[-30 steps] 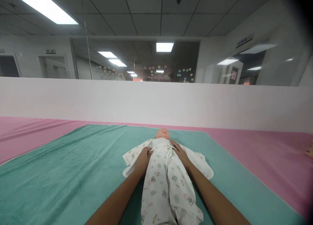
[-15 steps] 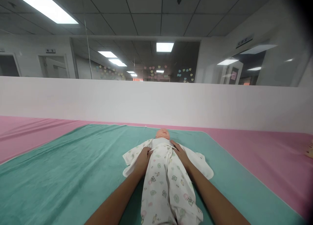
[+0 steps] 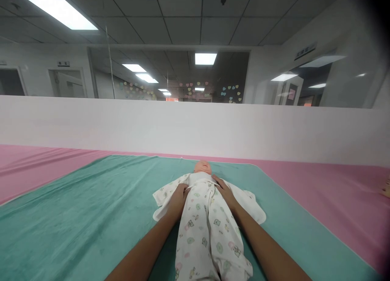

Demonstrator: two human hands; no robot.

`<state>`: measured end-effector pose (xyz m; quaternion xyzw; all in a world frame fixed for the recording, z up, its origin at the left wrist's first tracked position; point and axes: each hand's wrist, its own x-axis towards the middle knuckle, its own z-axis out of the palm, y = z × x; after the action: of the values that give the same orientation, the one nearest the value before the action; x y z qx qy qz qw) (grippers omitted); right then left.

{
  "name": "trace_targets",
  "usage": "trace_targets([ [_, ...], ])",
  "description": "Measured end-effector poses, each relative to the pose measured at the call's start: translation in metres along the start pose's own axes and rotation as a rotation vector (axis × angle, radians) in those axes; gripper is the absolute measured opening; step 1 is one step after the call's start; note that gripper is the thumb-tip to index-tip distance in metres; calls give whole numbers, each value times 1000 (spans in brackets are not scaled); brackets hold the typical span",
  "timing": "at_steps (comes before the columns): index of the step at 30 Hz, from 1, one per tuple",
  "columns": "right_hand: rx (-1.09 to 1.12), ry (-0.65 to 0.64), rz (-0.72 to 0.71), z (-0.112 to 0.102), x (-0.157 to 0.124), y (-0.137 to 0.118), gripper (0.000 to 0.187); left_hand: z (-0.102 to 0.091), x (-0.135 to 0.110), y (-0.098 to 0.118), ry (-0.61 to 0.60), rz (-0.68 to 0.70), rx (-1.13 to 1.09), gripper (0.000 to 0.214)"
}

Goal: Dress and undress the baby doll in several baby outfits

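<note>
A baby doll (image 3: 202, 167) lies on its back on a teal blanket (image 3: 91, 208), head pointing away from me. A white patterned garment (image 3: 207, 228) covers its body. My left hand (image 3: 178, 196) rests flat on the doll's left side, fingers stretched over the cloth by the shoulder. My right hand (image 3: 224, 191) lies flat on the other side of the chest, fingers pointing toward the head. Neither hand grips the cloth as far as I can see.
The teal blanket lies over a pink sheet (image 3: 329, 191) that spreads to both sides. A low white partition (image 3: 195, 126) runs across behind the bed. Beyond it are a glass wall with heart stickers and doorways. Something small shows at the far right edge (image 3: 386, 188).
</note>
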<state>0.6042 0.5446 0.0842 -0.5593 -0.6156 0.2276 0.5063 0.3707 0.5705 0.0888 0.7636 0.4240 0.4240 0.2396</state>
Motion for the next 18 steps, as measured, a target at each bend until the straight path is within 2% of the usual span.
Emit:
trace_targets([
  [5,-12,33,10,3,5,3,45,-3,-1,6,11,-59,62,29],
  [8,-92,142,-39,4,1,-1,40,-8,-1,12,-35,-159,58,21],
  [11,-296,266,-65,3,-10,-8,25,-15,-2,16,-70,-240,42,11],
  [14,-405,255,69,1,-21,-11,22,-20,-6,19,-114,-286,21,12],
  [18,-319,198,218,-1,-23,-7,30,-27,-11,26,-218,-304,-91,19],
])
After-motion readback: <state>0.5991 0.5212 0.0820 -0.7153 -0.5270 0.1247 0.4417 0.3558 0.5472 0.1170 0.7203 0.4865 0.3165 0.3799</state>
